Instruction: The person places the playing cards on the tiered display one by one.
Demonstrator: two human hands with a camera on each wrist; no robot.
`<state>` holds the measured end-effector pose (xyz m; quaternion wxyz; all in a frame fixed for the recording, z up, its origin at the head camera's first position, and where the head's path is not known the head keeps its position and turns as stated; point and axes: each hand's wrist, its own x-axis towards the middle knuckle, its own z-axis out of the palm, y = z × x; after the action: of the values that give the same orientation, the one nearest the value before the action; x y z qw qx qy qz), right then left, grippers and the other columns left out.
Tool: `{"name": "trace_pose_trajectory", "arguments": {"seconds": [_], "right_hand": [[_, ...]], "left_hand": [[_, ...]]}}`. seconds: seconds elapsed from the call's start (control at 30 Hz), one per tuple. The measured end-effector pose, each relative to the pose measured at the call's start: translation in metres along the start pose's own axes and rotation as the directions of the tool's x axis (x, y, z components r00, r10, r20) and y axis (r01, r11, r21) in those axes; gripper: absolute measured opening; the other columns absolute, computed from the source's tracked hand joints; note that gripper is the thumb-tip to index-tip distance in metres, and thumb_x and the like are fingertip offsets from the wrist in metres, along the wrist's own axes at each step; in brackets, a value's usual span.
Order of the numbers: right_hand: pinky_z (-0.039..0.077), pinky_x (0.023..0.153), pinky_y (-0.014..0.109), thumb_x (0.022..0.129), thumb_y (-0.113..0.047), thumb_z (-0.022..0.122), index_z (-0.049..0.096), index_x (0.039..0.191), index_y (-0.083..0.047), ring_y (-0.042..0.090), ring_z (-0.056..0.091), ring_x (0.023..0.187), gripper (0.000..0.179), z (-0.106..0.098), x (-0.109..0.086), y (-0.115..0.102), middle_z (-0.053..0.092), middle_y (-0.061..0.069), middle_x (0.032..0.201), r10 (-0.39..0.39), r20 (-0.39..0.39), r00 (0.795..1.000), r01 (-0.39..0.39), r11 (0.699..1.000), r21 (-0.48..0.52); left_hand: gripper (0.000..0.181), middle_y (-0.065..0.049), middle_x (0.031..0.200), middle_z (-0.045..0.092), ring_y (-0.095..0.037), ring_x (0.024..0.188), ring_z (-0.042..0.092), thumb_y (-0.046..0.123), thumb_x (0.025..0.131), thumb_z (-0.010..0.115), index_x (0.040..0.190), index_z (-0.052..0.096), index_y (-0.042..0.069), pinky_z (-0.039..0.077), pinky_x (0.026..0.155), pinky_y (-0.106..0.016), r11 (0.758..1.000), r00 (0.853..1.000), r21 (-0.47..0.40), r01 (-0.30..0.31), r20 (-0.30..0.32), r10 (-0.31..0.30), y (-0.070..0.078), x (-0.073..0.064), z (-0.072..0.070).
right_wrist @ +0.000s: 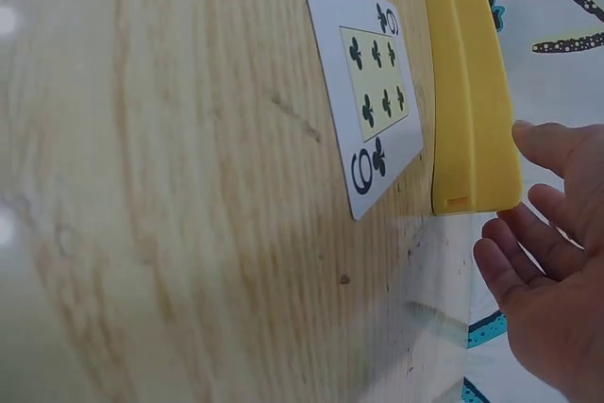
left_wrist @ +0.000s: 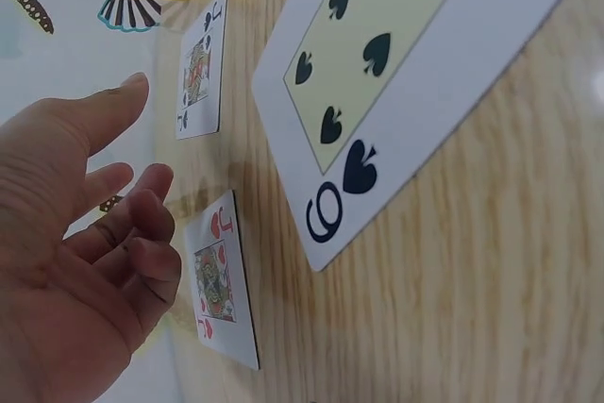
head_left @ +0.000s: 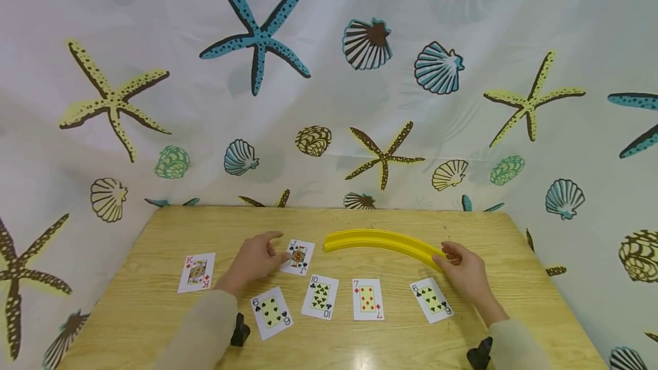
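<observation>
My left hand (head_left: 257,260) hovers with loosely bent fingers, and its thumb tip overlaps the edge of a black jack (head_left: 300,258) in the head view. No card is gripped in it. In the left wrist view a red face card (left_wrist: 215,276) lies beside those fingers, and a six of spades (left_wrist: 354,73) is close to the camera. On the right, a curved yellow card holder (head_left: 377,238) stands on the table. My right hand (head_left: 465,272) touches its right end with thumb and relaxed fingers. The six of clubs (head_left: 433,300) lies just in front of that end.
A wooden table (head_left: 329,347) carries the cards face up. The king of diamonds (head_left: 197,273) lies at the left. The ten of clubs (head_left: 320,297) and seven of diamonds (head_left: 368,300) lie in the middle. A curtain (head_left: 329,101) with starfish and shells hangs behind the table.
</observation>
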<state>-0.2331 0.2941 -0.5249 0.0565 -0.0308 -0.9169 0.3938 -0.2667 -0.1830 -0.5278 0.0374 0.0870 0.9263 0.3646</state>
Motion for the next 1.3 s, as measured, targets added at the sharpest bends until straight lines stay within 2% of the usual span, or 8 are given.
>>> {"name": "trace_pose_trajectory", "arguments": {"seconds": [0.3, 0.47, 0.57, 0.63, 0.8, 1.0, 1.13, 1.3], "right_hand": [[0.059, 0.098, 0.046, 0.099, -0.023, 0.075, 0.06, 0.144, 0.002, 0.033, 0.067, 0.11, 0.053, 0.005, -0.004, 0.009, 0.069, 0.024, 0.128, 0.055, 0.023, 0.998, -0.054, 0.998, -0.022], [0.058, 0.095, 0.039, 0.098, -0.019, 0.076, 0.06, 0.143, 0.004, 0.03, 0.066, 0.106, 0.053, 0.006, -0.006, 0.015, 0.07, 0.022, 0.123, 0.077, 0.035, 0.996, -0.076, 0.997, -0.012], [0.057, 0.089, 0.03, 0.097, -0.018, 0.077, 0.061, 0.141, 0.005, 0.029, 0.066, 0.103, 0.052, 0.006, -0.006, 0.017, 0.071, 0.022, 0.121, 0.07, 0.031, 0.997, -0.069, 0.998, -0.008], [0.056, 0.083, 0.024, 0.097, -0.016, 0.077, 0.062, 0.14, 0.006, 0.028, 0.067, 0.102, 0.051, 0.006, -0.006, 0.018, 0.071, 0.023, 0.119, 0.062, 0.031, 0.998, -0.062, 0.998, -0.004], [0.051, 0.076, 0.015, 0.096, -0.013, 0.077, 0.064, 0.136, 0.007, 0.027, 0.067, 0.099, 0.047, 0.006, -0.006, 0.018, 0.072, 0.023, 0.116, 0.05, 0.037, 0.998, -0.05, 0.999, -0.001], [0.053, 0.078, 0.017, 0.096, -0.012, 0.077, 0.065, 0.135, 0.007, 0.027, 0.069, 0.099, 0.046, 0.008, -0.005, 0.02, 0.073, 0.022, 0.115, 0.043, 0.034, 0.999, -0.043, 0.999, 0.002], [0.056, 0.08, 0.022, 0.096, -0.011, 0.077, 0.064, 0.136, 0.008, 0.028, 0.069, 0.1, 0.047, 0.008, -0.004, 0.021, 0.073, 0.023, 0.115, 0.037, 0.036, 0.999, -0.037, 0.999, 0.001], [0.056, 0.08, 0.021, 0.096, -0.012, 0.077, 0.063, 0.136, 0.009, 0.027, 0.068, 0.099, 0.047, 0.009, -0.003, 0.022, 0.072, 0.024, 0.116, 0.04, 0.041, 0.998, -0.039, 0.999, -0.009]], "left_hand": [[0.068, -0.002, 0.07, 0.058, -0.013, 0.056, 0.048, 0.031, 0.096, 0.079, 0.151, 0.052, 0.0, 0.041, 0.055, -0.028, 0.999, 0.999, 0.031, 0.034, 0.008, -0.034, -0.002, 0.005, 0.006], [0.069, -0.004, 0.072, 0.059, -0.015, 0.062, 0.051, 0.034, 0.096, 0.079, 0.151, 0.053, 0.001, 0.044, 0.061, -0.03, 0.997, 0.998, 0.056, 0.055, 0.017, -0.056, 0.001, 0.008, 0.012], [0.069, -0.005, 0.074, 0.061, -0.017, 0.065, 0.053, 0.036, 0.097, 0.078, 0.151, 0.053, 0.001, 0.049, 0.068, -0.035, 0.995, 0.998, 0.082, 0.058, 0.018, -0.059, 0.003, 0.009, 0.013], [0.069, -0.005, 0.077, 0.063, -0.017, 0.069, 0.054, 0.036, 0.097, 0.077, 0.151, 0.053, 0.001, 0.055, 0.078, -0.041, 0.994, 0.998, 0.097, 0.055, 0.021, -0.058, 0.004, 0.01, 0.014], [0.071, -0.005, 0.079, 0.064, -0.018, 0.072, 0.057, 0.034, 0.098, 0.077, 0.154, 0.049, 0.0, 0.055, 0.098, -0.055, 0.992, 0.996, 0.105, 0.067, 0.048, -0.073, 0.005, 0.01, 0.015], [0.073, -0.003, 0.076, 0.062, -0.018, 0.071, 0.055, 0.035, 0.097, 0.077, 0.155, 0.048, 0.002, 0.054, 0.099, -0.054, 0.988, 0.994, 0.129, 0.084, 0.056, -0.092, 0.003, 0.014, 0.019], [0.069, -0.003, 0.068, 0.057, -0.017, 0.063, 0.05, 0.034, 0.098, 0.077, 0.154, 0.051, 0.004, 0.053, 0.085, -0.046, 0.988, 0.995, 0.133, 0.077, 0.058, -0.085, 0.0, 0.016, 0.02], [0.066, -0.002, 0.069, 0.057, -0.017, 0.064, 0.051, 0.033, 0.097, 0.077, 0.153, 0.053, 0.007, 0.051, 0.08, -0.044, 0.987, 0.993, 0.132, 0.088, 0.062, -0.097, 0.0, 0.016, 0.02]]}}
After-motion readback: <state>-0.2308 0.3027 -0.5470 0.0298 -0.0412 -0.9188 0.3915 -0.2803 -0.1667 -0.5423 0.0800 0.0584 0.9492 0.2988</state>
